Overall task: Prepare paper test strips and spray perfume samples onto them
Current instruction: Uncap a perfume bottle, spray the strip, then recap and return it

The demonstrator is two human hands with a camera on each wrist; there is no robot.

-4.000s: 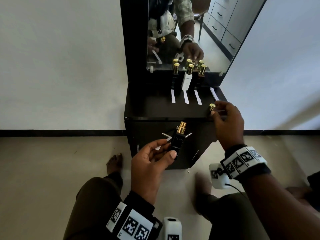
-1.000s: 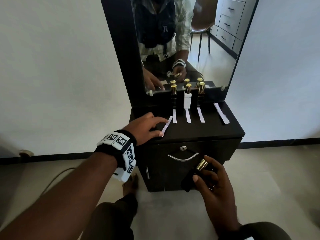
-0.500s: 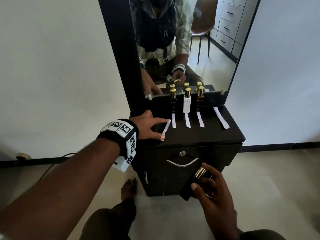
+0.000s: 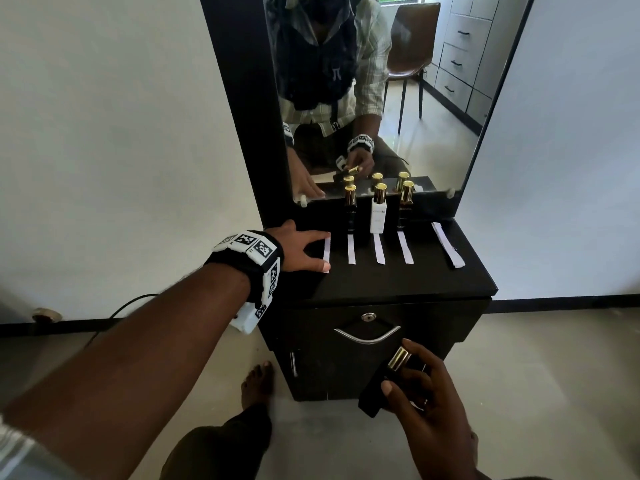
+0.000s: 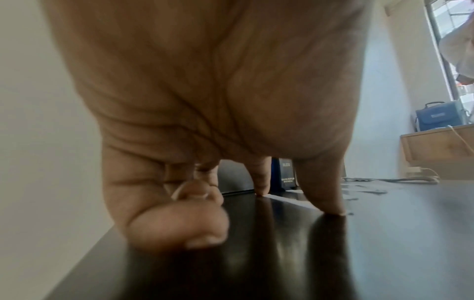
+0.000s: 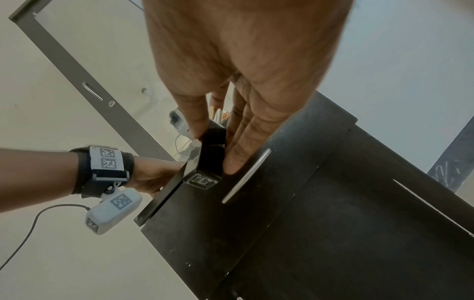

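Head view: slim white paper strip (image 4: pixel 326 250)

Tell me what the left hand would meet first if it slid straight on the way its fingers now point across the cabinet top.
The left hand already touches the leftmost paper strip. Going straight on rightward, it would likely meet the next paper strip first, lying before the black perfume bottle. Depth is hard to judge.

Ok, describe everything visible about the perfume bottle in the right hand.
The perfume bottle is a slim, black, rectangular flask with a shiny gold cylindrical top; its material cannot be told. The right hand grips it, thumb on one face and fingers along the other. It is tilted, top pointing up and to the right, held in the air below the cabinet top, in front of the drawer handle. Its base carries a printed label.
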